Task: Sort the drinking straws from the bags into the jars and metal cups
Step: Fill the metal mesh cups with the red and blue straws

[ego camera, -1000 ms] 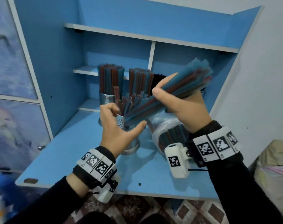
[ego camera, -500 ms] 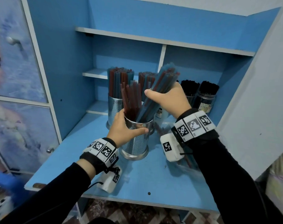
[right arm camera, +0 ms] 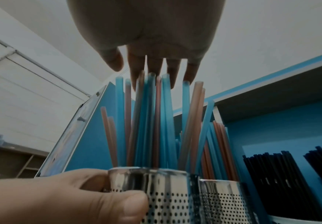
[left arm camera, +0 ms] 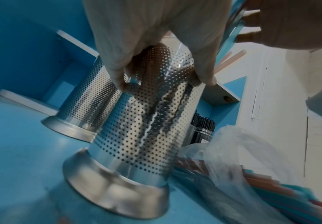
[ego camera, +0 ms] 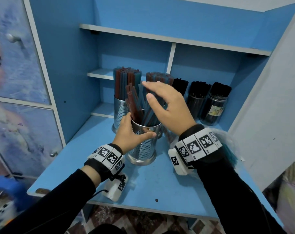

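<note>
A perforated metal cup (ego camera: 144, 146) stands at the desk's middle, filled with blue and red straws (ego camera: 140, 105). My left hand (ego camera: 131, 132) grips the cup just below its rim, thumb in front and fingers round the back. In the left wrist view the same cup (left arm camera: 146, 121) fills the frame. My right hand (ego camera: 157, 95) hovers open and flat over the straw tops; its fingertips (right arm camera: 152, 71) touch several straws (right arm camera: 152, 121). A clear plastic bag of straws (ego camera: 227, 149) lies on the desk to the right, mostly hidden by my right wrist.
Two more metal cups with red and blue straws (ego camera: 126, 81) stand behind the front one. Three jars of black straws (ego camera: 214, 105) line the back right. Shelves (ego camera: 99, 73) enclose the back; the desk's front edge (ego camera: 143, 206) is near me.
My right hand lowered the bundle of straws into the front cup and let go, and is now spread over their tops. My left hand closed round the cup.
</note>
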`<act>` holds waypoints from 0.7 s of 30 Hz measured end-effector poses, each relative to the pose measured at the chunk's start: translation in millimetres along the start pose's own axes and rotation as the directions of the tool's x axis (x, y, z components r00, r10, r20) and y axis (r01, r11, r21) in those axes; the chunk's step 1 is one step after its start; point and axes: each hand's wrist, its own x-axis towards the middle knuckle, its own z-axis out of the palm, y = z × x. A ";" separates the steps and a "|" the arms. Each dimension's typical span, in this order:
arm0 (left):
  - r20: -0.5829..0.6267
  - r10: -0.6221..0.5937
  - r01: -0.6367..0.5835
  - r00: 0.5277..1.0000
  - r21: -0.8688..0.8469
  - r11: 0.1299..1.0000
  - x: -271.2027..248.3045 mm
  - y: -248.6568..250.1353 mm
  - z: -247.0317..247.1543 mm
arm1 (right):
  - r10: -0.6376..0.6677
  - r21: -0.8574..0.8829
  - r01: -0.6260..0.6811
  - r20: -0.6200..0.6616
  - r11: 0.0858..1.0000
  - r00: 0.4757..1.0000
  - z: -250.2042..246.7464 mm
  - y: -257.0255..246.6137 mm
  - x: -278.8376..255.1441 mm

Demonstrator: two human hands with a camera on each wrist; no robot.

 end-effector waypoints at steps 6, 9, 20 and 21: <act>-0.001 0.010 -0.010 1.000 -0.159 0.987 -4.8 6.4 2.6 | 0.044 -0.052 -0.043 0.020 0.998 0.999 -8.2 0.9 -11.2; -0.106 -0.104 0.091 0.989 -0.118 0.989 -12.9 6.1 7.8 | 0.029 0.000 -0.030 -0.115 1.000 0.993 -22.9 7.3 -22.5; -0.369 0.199 -0.219 0.908 -0.014 0.976 -60.9 56.4 58.4 | 0.693 -0.321 -0.615 0.291 0.720 0.660 -58.8 88.4 -100.0; -0.306 0.254 -0.277 0.917 -0.035 0.960 -60.4 60.3 65.1 | 0.728 -0.361 -0.632 0.357 0.686 0.586 -55.3 91.8 -106.0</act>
